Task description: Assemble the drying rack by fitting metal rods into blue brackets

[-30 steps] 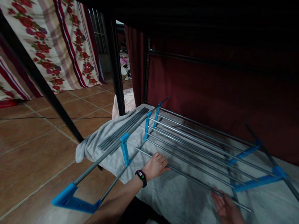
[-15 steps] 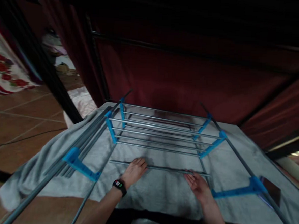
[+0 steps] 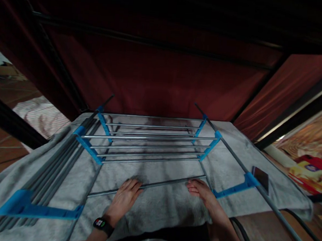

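A loose grey metal tube [image 3: 159, 184] lies slantwise between the side poles of a rack. My left hand [image 3: 128, 191], with a black watch on its wrist, is wrapped over the tube towards its left end. Near the tube's right end my right hand [image 3: 197, 189] has its fingers curled against it. Beyond them, several fitted metal tubes [image 3: 151, 146] join blue plastic brackets [image 3: 88, 145] into two tiers. Closer to me, a blue bracket [image 3: 38, 209] on the left and another blue bracket [image 3: 236, 187] on the right have no tubes between them.
Several loose tubes [image 3: 58, 165] lie along the left side on the grey blanket [image 3: 155, 214]. A dark phone-like slab [image 3: 261, 177] lies outside the right pole. Dark red cloth [image 3: 157, 84] hangs behind the rack. A red and yellow packet [image 3: 309, 173] is at far right.
The view has swung to the right, so the rack sits further left. The loose tube has gone from nearly level to tilted, its left end nearer me. Both hands stay at it.
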Demonstrator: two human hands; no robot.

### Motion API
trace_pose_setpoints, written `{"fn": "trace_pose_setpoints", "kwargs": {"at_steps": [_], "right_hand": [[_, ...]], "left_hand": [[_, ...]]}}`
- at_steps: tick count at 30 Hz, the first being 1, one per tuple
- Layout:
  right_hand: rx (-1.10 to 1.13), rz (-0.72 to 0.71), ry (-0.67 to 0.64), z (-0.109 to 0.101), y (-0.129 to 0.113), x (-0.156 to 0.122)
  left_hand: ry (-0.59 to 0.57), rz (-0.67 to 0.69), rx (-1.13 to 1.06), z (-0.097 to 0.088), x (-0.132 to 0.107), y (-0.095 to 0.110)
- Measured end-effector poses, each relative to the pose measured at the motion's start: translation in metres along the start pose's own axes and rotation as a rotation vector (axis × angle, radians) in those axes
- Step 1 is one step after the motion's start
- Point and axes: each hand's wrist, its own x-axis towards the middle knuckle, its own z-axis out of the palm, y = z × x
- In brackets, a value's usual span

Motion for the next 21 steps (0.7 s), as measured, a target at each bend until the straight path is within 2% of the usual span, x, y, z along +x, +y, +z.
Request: {"fn": "trace_pose_setpoints", "kwargs": {"at_steps": [3, 6, 10, 12, 14, 16, 19, 21], "right_hand": [[-0.060, -0.138, 0.245, -0.006, -0.010, 0.025], [-0.110, -0.330, 0.501, -0.020, -0.025, 0.056], [-0.206, -0.410, 0.651, -0.039, -0.043, 0.095], [-0.247, -0.436, 0.646, -0.044, -0.049, 0.111], [-0.278, -0.446, 0.573, -0.048, -0.052, 0.124], [-0.323, -0.437, 0.507, -0.051, -0.051, 0.134], [-0.406, -0.414, 0.462, -0.058, -0.046, 0.143], [-0.464, -0.407, 0.451, -0.063, -0.042, 0.146]], "left_hand": [[0.112, -0.072, -0.034, -0.004, -0.002, -0.005], [0.336, -0.319, -0.119, -0.015, 0.000, -0.021], [0.751, -0.762, -0.210, -0.036, 0.012, -0.061], [0.892, -0.871, -0.235, -0.045, 0.022, -0.082], [0.937, -0.866, -0.286, -0.051, 0.034, -0.099], [0.919, -0.853, -0.383, -0.054, 0.045, -0.109], [0.876, -0.943, -0.505, -0.055, 0.054, -0.117], [0.877, -0.998, -0.499, -0.054, 0.056, -0.119]]}}
